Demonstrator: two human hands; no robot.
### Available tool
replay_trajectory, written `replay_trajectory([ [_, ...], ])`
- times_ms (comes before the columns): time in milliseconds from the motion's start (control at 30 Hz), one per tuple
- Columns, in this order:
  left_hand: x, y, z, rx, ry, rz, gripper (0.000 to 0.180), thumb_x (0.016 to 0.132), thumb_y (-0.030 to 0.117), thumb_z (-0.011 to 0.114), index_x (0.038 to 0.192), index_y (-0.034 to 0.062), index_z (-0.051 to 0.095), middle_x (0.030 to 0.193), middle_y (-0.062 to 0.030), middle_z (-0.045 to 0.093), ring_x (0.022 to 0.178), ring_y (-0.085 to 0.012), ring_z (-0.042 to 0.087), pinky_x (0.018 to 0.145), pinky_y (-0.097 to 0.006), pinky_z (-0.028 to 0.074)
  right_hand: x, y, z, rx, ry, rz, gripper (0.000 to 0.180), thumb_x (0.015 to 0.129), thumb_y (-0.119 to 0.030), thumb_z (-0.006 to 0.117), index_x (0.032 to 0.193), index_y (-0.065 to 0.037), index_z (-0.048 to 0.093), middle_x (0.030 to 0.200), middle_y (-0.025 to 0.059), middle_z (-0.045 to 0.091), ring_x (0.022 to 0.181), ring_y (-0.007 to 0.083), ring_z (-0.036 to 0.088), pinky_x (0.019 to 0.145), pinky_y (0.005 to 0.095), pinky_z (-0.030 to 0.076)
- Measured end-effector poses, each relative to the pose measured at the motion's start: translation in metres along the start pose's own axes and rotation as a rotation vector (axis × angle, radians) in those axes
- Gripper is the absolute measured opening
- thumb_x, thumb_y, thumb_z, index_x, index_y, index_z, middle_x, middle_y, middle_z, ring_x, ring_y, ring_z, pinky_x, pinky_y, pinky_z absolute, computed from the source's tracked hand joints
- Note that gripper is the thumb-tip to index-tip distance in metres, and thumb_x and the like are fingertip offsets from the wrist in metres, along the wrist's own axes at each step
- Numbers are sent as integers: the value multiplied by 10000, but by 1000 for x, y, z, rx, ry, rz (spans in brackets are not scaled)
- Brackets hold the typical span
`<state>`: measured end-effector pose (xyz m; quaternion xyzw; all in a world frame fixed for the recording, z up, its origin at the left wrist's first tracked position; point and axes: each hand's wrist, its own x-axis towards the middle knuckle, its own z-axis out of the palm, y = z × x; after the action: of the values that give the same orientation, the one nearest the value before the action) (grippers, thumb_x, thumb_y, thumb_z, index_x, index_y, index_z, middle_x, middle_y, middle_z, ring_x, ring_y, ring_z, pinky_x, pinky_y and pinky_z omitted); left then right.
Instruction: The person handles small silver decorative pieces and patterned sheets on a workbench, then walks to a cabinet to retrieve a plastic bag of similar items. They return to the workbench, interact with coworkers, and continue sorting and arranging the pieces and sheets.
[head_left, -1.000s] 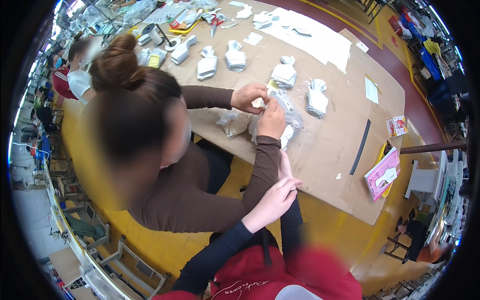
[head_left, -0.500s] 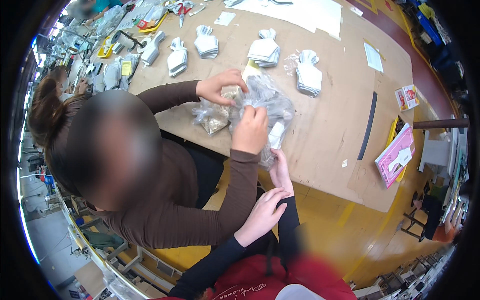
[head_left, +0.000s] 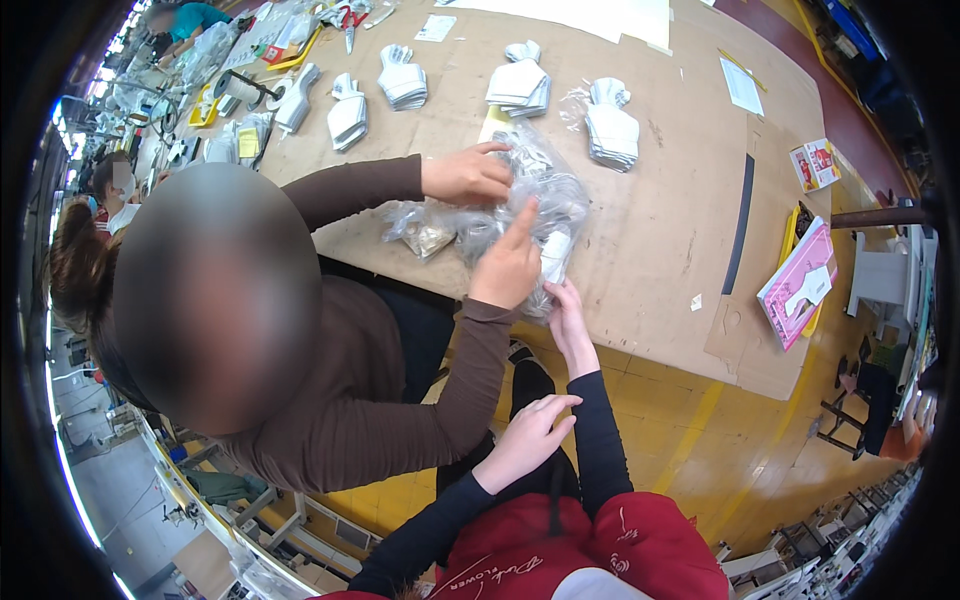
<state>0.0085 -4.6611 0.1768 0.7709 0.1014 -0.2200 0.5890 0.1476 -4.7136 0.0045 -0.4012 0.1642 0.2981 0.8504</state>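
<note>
A large clear plastic bag [head_left: 566, 195] with grey and white pieces inside lies on the near edge of the cardboard-covered table [head_left: 660, 250]. My right hand [head_left: 570, 318] holds the bag's near end, its fingers closed at the plastic. Lower down, my left hand [head_left: 530, 438] is in the air beside my right forearm, fingers stretched out and holding nothing. A co-worker's hands [head_left: 508, 262] in brown sleeves are over the same bag, one with a finger extended. Next to it sits a smaller clear bag [head_left: 428, 236] with beige pieces.
Several stacks of white cut pieces [head_left: 612, 135] stand across the table behind the bag. A dark strip [head_left: 738, 225] lies to the right, near a pink booklet [head_left: 798, 285] and a small box [head_left: 815, 165]. The co-worker [head_left: 350, 360] sits close on my left.
My left hand has come away from my right wrist and now sits lower. My right hand remains at the bag. The co-worker's hands have shifted over the bag, and the whole view has moved slightly.
</note>
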Motion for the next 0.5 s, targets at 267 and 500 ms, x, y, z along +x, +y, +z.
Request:
replay_trajectory([
  [267,-14,-11,0,10,-22,-57,284,946,164,538,1197,35,570,1142,-150,612,1094,-309,582,942,-378,450,0,8,0,-3,-98,4,607,836,-5,575,1400,23,353,1286,124,559,1199,183,525,1045,327,380],
  [500,-16,7,-17,-167,68,-51,223,941,73,540,1144,10,609,1099,-121,645,1020,-215,630,907,-310,473,-1,4,11,-236,63,2,506,874,-35,615,1351,12,453,1247,93,587,1102,168,575,957,284,441],
])
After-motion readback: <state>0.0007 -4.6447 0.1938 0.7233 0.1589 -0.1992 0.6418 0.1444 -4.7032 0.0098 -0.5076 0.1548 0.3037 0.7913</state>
